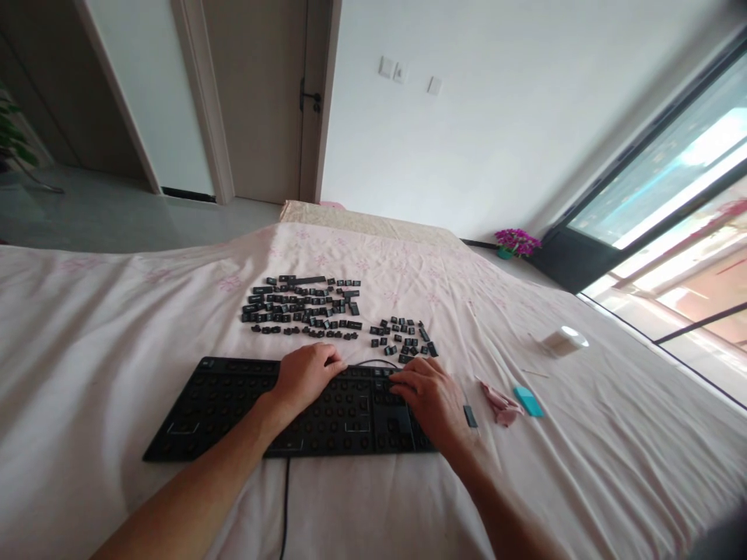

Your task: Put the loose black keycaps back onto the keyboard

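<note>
A black keyboard [233, 393] lies on the bedsheet, most of its keycaps off and bare switch posts showing. My left hand [308, 375] is closed over its far edge near the middle, fingertips hidden behind that edge. Over the upper right part of the keyboard, my right hand [430, 395] has its fingers bent and pressed together by a few fitted keycaps [380, 372]. Whatever is between those fingertips is too small to make out. Beyond the keyboard, loose black keycaps [310, 279] lie in rough rows, with a smaller group of keycaps [398, 338] to the right.
A pink cloth [500, 403], a turquoise flat piece [528, 401] and a small dark piece [470, 416] lie right of the keyboard. Farther off is a white roll [565, 342]. A cable [285, 505] runs toward me over the wrinkled sheet [612, 467].
</note>
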Demonstrator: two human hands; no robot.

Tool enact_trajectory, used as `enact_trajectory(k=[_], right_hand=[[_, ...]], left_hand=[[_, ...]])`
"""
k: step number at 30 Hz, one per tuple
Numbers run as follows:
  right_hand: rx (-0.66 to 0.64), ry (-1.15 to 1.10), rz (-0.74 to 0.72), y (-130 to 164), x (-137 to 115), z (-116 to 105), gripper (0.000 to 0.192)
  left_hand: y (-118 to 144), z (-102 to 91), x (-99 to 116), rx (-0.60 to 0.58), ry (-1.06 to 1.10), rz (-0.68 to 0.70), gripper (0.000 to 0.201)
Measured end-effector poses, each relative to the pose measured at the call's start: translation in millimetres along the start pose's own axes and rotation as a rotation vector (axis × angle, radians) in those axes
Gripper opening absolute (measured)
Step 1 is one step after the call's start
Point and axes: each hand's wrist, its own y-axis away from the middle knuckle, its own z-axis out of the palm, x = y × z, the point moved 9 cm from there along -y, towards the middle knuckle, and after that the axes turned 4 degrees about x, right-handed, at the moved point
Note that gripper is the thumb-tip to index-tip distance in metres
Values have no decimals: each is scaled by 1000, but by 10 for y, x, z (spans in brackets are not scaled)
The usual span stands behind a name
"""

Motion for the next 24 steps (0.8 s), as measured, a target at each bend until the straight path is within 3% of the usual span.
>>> enact_trajectory(k=[16, 24], right_hand=[[-56, 72, -47, 19, -128, 52, 14], [-147, 257, -121, 60, -292, 128, 19]], left_hand=[[-16, 29, -26, 13, -24, 14, 18], [-13, 23, -9, -9, -26, -4, 16]])
